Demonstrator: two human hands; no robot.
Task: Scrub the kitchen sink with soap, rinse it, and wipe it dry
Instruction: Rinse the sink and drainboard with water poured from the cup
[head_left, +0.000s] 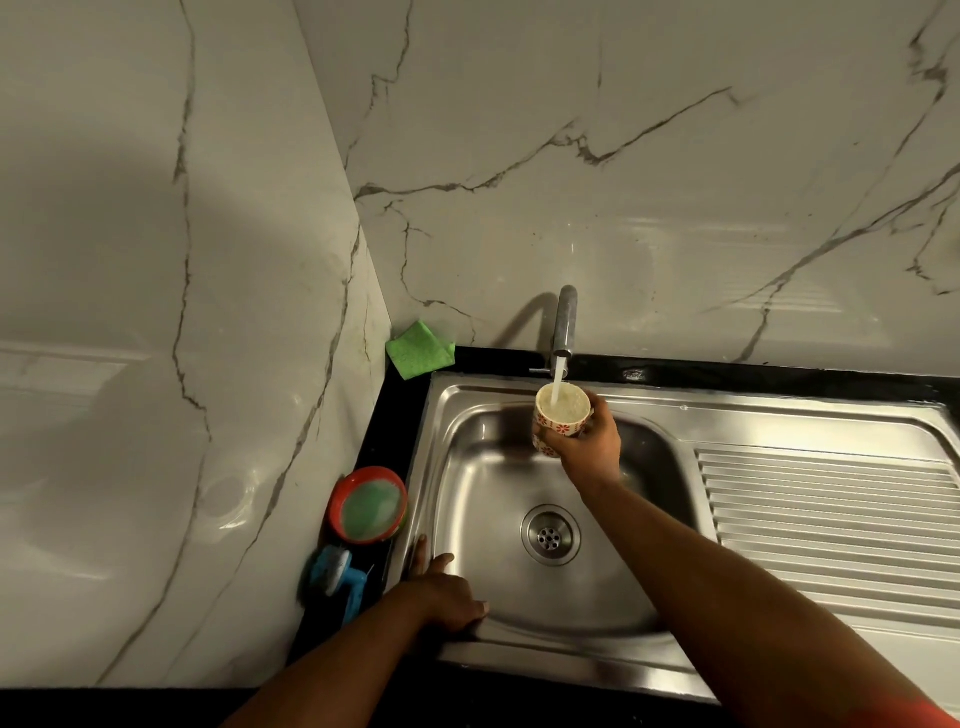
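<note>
Sink (467, 493) is set in the black counter (405, 395), in the corner of the marble wall, with its draining board (831, 519) on your right. It is fixed steel, so I judge it stiff and hard, and slippery where it is wet. You cannot lift it; take support on the flat rim and press only on the basin walls and around the drain (550, 535).

Your right hand (592, 436) reaches far forward with the arm almost straight. Its fingers are wrapped around the side of a small flowered cup (558, 415), held upright under the tap (565, 322), and the water stream (557, 382) falls into it. The cup looks ceramic, so probably fragile and slippery when wet.

Your left hand (441, 592) rests on the front left corner of the rim, fingers spread flat and holding nothing.

On the counter at the left stand a red bowl (370, 506) of greenish liquid, probably soap, and a blue scrubber (337, 577). A green cloth (420, 349) lies in the back corner.
</note>
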